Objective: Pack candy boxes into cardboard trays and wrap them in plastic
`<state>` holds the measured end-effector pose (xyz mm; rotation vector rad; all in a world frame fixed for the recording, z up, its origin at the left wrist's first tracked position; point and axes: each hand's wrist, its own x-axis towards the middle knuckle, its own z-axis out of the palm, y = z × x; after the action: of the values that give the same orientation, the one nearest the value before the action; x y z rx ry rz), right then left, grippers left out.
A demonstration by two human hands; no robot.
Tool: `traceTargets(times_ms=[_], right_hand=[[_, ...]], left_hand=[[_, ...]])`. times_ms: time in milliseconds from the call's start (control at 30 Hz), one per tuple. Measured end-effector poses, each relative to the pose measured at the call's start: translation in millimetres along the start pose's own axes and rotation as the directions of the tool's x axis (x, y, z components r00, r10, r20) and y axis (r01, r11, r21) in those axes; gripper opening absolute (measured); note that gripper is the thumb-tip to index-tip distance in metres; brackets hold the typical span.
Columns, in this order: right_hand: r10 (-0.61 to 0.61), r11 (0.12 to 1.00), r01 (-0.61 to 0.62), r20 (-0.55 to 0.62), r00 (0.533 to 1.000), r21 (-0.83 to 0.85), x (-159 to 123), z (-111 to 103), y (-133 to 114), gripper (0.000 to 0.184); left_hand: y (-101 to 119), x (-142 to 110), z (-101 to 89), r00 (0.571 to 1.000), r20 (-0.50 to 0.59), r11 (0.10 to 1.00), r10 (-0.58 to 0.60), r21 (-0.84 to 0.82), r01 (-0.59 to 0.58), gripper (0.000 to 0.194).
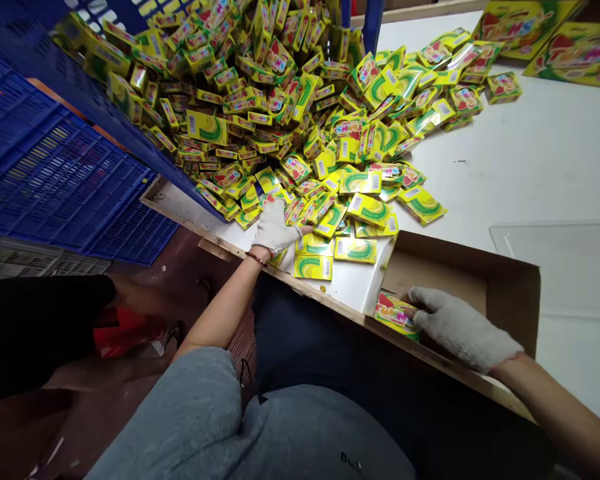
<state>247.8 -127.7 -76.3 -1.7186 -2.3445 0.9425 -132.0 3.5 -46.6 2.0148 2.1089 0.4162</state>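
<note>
My left hand [276, 228], in a white glove with bare fingertips, rests at the near edge of a large heap of small yellow-green boxes [207, 127]. Its thumb is stretched out sideways, and its fingers lie over boxes, gripping none that I can see. Several boxes [313, 267] lie flat just right of it. My right hand [455, 327], gloved the same way, reaches into an open brown cardboard carton [440, 267]. Its fingers are apart, and the fingertips touch small boxes with a fruit print [394, 313] at the carton's left end.
A tilted blue plastic crate [165, 153] holds much of the heap on the white table [480, 173]. Larger printed cartons [575, 53] stand at the far right. A clear plastic sheet or lid [580, 267] lies at right. Blue crates [65, 180] and another person's leg [45, 327] are at left.
</note>
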Motion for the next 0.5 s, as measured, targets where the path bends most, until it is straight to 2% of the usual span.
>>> traceTargets(times_ms=[67,100,167,233,300,367,400,500], right_hand=[[0.043,0.998,-0.040,0.065,0.997,-0.049,6.3,8.3,-7.3,0.021],[0.058,0.996,-0.052,0.085,0.995,-0.066,7.1,10.7,-8.6,0.022],[0.063,0.997,-0.058,0.096,0.993,-0.047,5.2,11.1,-8.3,0.022],[0.077,0.996,-0.079,0.049,0.996,0.033,1.3,4.6,-9.6,0.021],[0.128,0.982,-0.114,-0.085,0.988,0.153,-1.4,-9.5,-18.1,0.025],[0.215,0.938,-0.140,-0.217,0.952,0.317,-0.4,-29.7,-33.7,0.032],[0.257,0.901,-0.142,-0.241,0.936,0.410,1.7,-41.0,-42.3,0.037],[0.240,0.767,-0.126,-0.099,0.966,0.629,10.4,-72.3,-60.8,0.055]], left_hand=[[-6.7,-5.7,11.6,0.997,0.045,0.998,0.057,-0.022,-0.056,0.054],[-8.6,-9.3,17.4,0.996,0.033,0.996,0.086,-0.025,-0.085,0.047],[-10.9,-16.6,26.1,0.988,-0.041,0.989,0.148,-0.014,-0.149,0.044],[-10.6,-24.6,30.0,0.952,-0.109,0.957,0.287,-0.012,-0.290,0.049],[-5.1,-34.3,31.1,0.863,-0.143,0.868,0.485,-0.044,-0.495,0.048],[8.5,-45.2,31.7,0.736,-0.165,0.729,0.657,-0.109,-0.675,0.042],[18.0,-50.4,32.2,0.665,-0.186,0.651,0.723,-0.139,-0.746,0.040],[49.3,-61.1,33.7,0.462,-0.265,0.427,0.846,-0.182,-0.886,0.042]])
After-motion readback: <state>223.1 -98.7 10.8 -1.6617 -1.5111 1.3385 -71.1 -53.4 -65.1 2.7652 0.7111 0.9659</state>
